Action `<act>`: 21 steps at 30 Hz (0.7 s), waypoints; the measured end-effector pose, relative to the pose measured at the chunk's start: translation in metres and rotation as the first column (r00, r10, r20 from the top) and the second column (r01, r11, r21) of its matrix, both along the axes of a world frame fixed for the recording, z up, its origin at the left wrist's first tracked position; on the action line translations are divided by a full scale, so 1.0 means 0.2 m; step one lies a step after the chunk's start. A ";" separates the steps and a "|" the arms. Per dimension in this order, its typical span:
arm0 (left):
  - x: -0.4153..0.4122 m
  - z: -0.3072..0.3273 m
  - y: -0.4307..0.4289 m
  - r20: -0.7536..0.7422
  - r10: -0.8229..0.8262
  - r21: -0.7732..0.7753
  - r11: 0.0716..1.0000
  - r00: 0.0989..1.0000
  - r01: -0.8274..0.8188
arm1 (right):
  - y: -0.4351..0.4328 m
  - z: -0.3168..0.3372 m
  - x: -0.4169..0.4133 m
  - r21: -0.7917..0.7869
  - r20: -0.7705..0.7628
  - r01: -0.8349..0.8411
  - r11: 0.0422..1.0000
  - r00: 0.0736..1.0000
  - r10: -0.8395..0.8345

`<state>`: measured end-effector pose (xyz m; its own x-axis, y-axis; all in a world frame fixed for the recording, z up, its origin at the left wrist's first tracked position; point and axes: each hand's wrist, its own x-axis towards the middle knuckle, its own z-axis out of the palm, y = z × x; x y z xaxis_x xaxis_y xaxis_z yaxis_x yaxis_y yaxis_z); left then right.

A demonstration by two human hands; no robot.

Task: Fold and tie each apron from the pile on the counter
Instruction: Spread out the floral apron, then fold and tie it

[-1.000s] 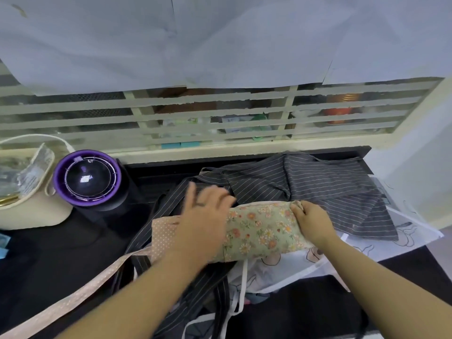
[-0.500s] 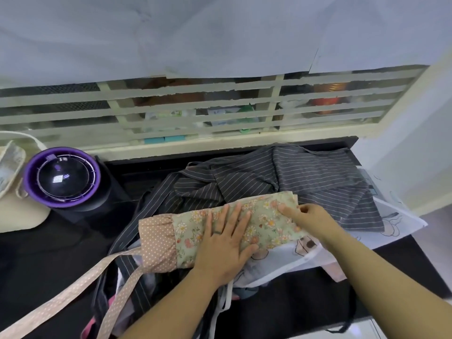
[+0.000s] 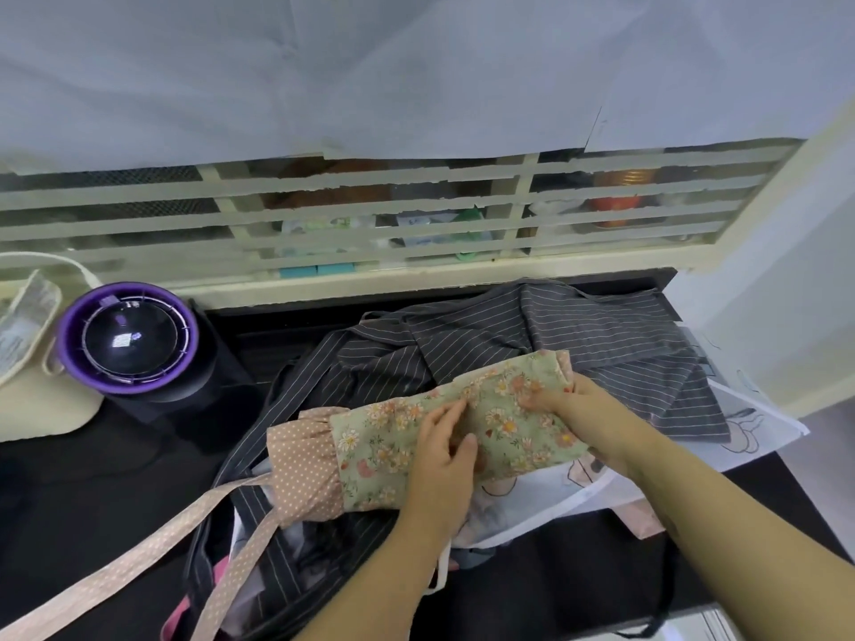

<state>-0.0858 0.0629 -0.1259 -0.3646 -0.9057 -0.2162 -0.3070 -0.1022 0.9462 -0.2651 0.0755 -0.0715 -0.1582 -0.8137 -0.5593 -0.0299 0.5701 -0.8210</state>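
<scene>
A green floral apron (image 3: 384, 437), folded into a long narrow band with a pink dotted ruffle (image 3: 300, 464) at its left end, lies across the pile on the black counter (image 3: 92, 492). Its two pink dotted straps (image 3: 152, 548) trail toward the lower left. My left hand (image 3: 444, 460) rests on the middle of the band, fingers and thumb pinching a fold of the cloth. My right hand (image 3: 564, 400) grips the band's right end, which is lifted and turned toward the middle. Beneath lie a dark pinstriped apron (image 3: 555, 335) and a white printed apron (image 3: 749, 418).
A black appliance with a purple rim (image 3: 129, 340) stands at the left of the counter, beside a cream bag (image 3: 41, 404). A slatted window (image 3: 370, 210) runs behind the counter. A pale wall (image 3: 786, 270) closes the right side.
My left hand went from flat on the band to pinching the cloth at its middle. My right hand brought the band's right end up and inward. The view shifted slightly.
</scene>
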 end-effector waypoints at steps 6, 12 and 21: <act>-0.03 -0.02 -0.13 -0.398 0.194 0.515 0.856 0.897 0.043 | -0.04 0.11 0.22 -0.075 -0.189 -0.063 0.995 0.981 0.048; 0.06 0.05 -0.14 -0.418 0.226 0.570 0.819 0.880 0.061 | -0.12 0.08 0.52 -0.123 -0.382 -0.142 0.982 0.920 0.086; 0.56 -0.01 -0.28 -0.359 0.250 0.751 0.649 0.899 0.120 | -0.13 -0.10 0.79 -0.050 -0.689 -0.406 0.912 0.675 0.263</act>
